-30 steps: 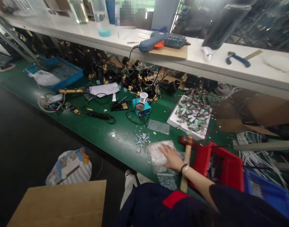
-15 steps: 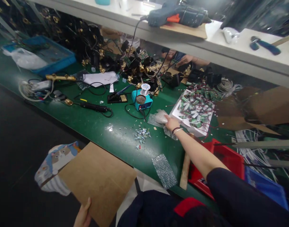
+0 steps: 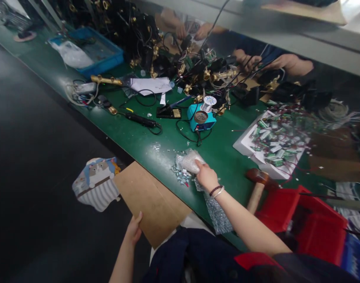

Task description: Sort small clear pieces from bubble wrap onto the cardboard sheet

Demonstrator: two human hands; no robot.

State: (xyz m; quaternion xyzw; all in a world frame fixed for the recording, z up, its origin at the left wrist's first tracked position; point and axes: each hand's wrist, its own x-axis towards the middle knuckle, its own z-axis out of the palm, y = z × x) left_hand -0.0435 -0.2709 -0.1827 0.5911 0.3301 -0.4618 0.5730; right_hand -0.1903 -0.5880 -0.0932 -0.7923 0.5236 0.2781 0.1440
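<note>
My right hand is closed on a crumpled wad of bubble wrap and presses it onto the green bench, right beside a small heap of loose silvery bits. My left hand grips the near edge of a flat brown cardboard sheet, which is held at the bench's front edge just below the heap. A second strip of bubble wrap lies under my right forearm.
A wooden-handled mallet and a red bin sit right of my arm. Behind are a teal solder stand, a soldering iron, a white tray of components and tangled black parts. Another person's hands work across the bench.
My right hand has drawn the bubble wrap back toward me, onto the heap of bits. The cardboard has come up to the bench edge in my left hand. The view has tilted down.
</note>
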